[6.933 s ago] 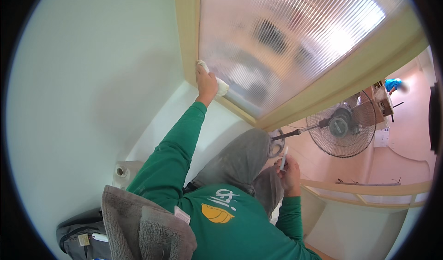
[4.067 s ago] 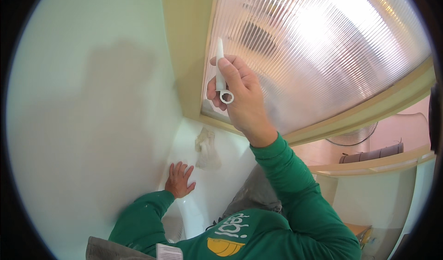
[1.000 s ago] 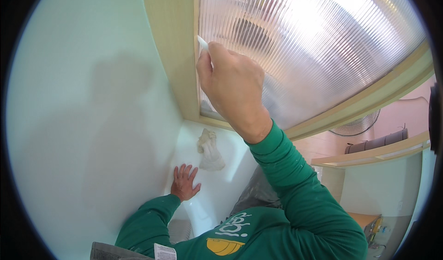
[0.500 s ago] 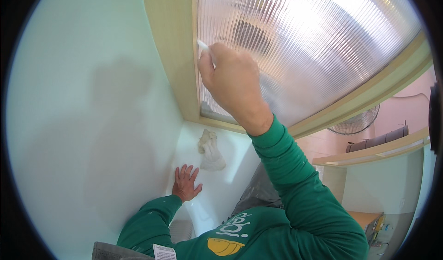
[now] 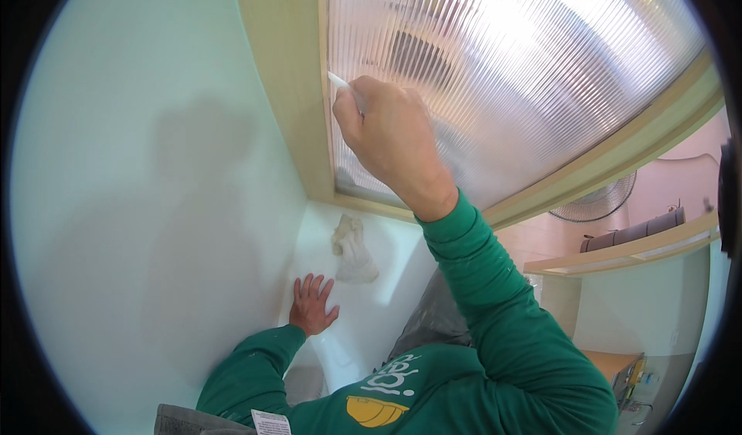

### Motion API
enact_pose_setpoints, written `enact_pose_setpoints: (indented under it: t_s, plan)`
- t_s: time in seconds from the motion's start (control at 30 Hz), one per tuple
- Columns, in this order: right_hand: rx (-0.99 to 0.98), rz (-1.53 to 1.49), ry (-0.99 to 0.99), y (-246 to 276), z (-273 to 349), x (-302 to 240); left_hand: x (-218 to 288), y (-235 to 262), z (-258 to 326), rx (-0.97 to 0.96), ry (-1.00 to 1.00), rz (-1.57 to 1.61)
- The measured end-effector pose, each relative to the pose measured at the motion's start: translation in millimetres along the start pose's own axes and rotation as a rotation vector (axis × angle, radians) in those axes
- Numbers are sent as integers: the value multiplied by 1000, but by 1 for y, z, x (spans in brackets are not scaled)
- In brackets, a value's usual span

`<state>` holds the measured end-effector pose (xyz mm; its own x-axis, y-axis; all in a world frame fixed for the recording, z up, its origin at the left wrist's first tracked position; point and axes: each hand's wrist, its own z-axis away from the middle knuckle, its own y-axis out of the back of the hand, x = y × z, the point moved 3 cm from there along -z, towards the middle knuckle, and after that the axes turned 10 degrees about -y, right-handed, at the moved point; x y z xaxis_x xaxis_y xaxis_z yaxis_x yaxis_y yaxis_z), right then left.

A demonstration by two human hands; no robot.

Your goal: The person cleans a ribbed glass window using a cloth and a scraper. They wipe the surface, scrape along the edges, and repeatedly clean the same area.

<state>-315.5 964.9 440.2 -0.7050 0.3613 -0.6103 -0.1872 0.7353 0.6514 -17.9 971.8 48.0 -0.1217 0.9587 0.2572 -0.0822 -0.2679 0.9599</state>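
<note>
My right hand [image 5: 402, 145] is raised in front of a ribbed, see-through panel [image 5: 502, 103]. Its fingers are closed round a slim white tool [image 5: 338, 81] whose kind I cannot make out. The tool's pale tip meets the seam between the panel and its light wooden frame [image 5: 287, 79], and the rest is hidden in the hand. Lower down, my left hand [image 5: 311, 309] lies flat with fingers spread on a glossy white surface [image 5: 398, 238], beside the wall. Just beyond its fingertips lies a crumpled off-white cloth [image 5: 355, 256].
A pale wall [image 5: 100, 164] rises close on the left, with a shadow on it. Past the panel's frame on the right are a round wire fan [image 5: 599, 203], a grey roll-shaped object [image 5: 638, 230] and a wooden-edged ledge [image 5: 618, 255]. Small tools [image 5: 635, 381] sit at the lower right.
My right hand and the white tool's tip have shifted very slightly down along the frame's seam. The left hand and the cloth stay where they were.
</note>
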Motion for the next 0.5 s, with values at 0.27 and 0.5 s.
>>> enact_pose_setpoints:
  t_s: [0.27, 0.5]
  plan:
    - [33, -41, 20, -4, 3, 3, 0, -3, 1, -1, 12, 3]
    - [220, -22, 125, 3, 3, -3, -2, -5, -2, 62, -25, -34]
